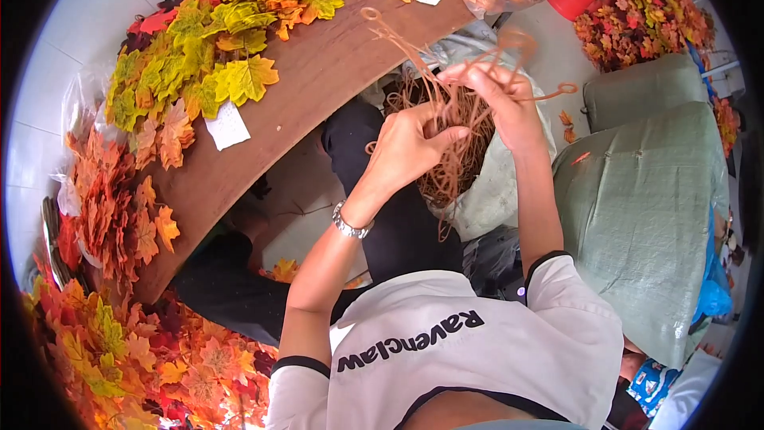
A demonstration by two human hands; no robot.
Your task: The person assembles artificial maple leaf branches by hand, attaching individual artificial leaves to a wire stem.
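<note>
Both my hands are above an open white sack [507, 197] filled with tangled thin brown stems [447, 183]. A loose bunch of brown plastic-looking stems with curled, looped ends [567, 88] is between my hands, some of it blurred by motion. My right hand [503, 103] grips the bunch near its upper part, fingers bent round it. Lower and to the left, my left hand [410, 146] has its fingers curled on the stems, thumb pointing right. A silver watch [351, 221] is on my left wrist.
A curved brown table [310, 64] carries piles of yellow-green artificial maple leaves [187, 48], red-orange leaves [107, 207] and a white paper slip [228, 127]. More leaves [199, 366] are heaped lower left. At right stand large green wrapped bales [637, 215] and a leaf bundle [645, 24].
</note>
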